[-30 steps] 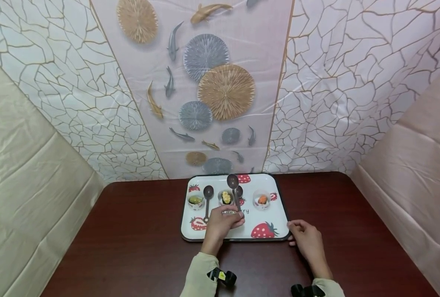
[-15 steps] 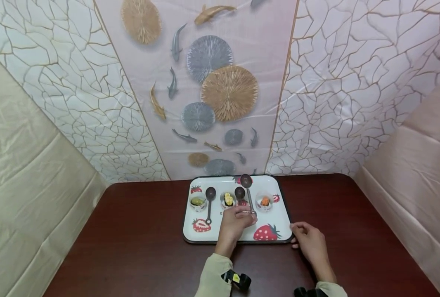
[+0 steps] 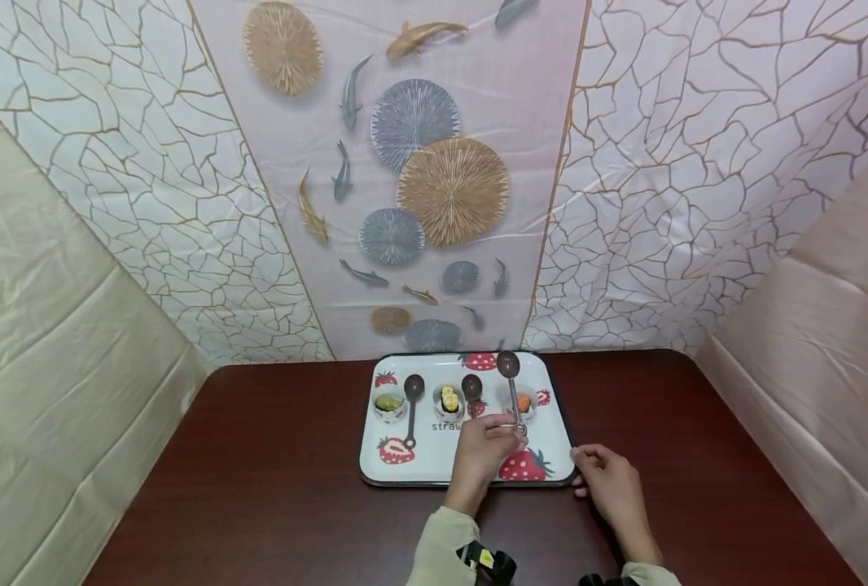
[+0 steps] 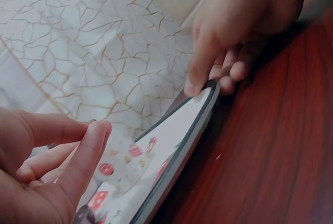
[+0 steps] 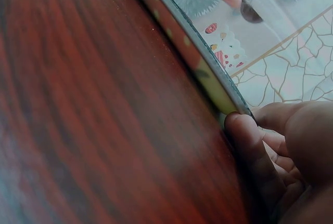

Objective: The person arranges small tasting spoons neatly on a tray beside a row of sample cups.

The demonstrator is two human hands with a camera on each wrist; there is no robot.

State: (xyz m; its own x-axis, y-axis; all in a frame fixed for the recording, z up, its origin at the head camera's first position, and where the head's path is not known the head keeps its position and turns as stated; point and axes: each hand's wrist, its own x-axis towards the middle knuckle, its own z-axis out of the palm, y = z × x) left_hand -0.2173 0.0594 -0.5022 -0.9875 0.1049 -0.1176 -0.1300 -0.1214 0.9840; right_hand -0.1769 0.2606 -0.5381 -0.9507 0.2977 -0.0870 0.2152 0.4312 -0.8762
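My left hand point(image 3: 481, 456) pinches a dark brown spoon point(image 3: 508, 364) by the end of its handle and holds it over the right part of the tray. The spoon's bowl points away from me, and its handle overlaps the right cup point(image 3: 534, 407), which has an orange-topped piece in it. At the near right corner, my right hand point(image 3: 611, 488) grips the edge of the white strawberry-print tray point(image 3: 423, 470), seen close in the right wrist view. Two more brown spoons lie on the tray, one at left point(image 3: 414, 387) and one in the middle point(image 3: 471, 387), the latter partly behind my left hand.
A left cup point(image 3: 389, 416) holds a green-topped piece, and a middle cup point(image 3: 440, 413) a yellow-topped one with a dark wrap. Under the tray is a dark red-brown table point(image 3: 280, 472). Patterned cloth point(image 3: 624, 244) rises behind, with beige cloth on both sides.
My left hand has carried the spoon to the right, from beside the middle cup to the right cup. My right hand stays at the tray's corner.
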